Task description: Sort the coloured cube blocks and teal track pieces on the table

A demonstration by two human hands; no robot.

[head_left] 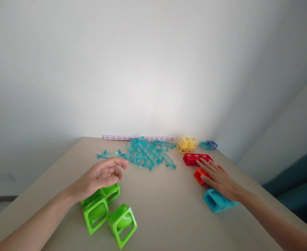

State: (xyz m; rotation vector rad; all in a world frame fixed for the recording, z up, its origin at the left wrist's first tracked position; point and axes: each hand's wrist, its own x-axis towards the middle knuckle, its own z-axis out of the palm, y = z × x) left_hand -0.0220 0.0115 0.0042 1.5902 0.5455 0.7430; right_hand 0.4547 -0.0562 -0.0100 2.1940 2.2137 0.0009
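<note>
My left hand [101,177] hovers palm down over a cluster of bright green cube blocks [108,212], fingers loosely curved and apart, holding nothing. My right hand [217,177] lies flat with fingers stretched out, resting on an orange block [199,175] and reaching toward a long red block [195,159]. A light blue block [216,201] sits just under my right wrist. A pile of clear teal curved track pieces [148,153] lies between the hands, farther back on the table [169,216].
A yellow cage-like cube [186,144] and a small blue and teal piece [209,145] stand at the back right. A long purple-and-white strip [137,138] lies along the table's far edge against the white wall. The table's right edge drops off beside a dark teal seat [297,188].
</note>
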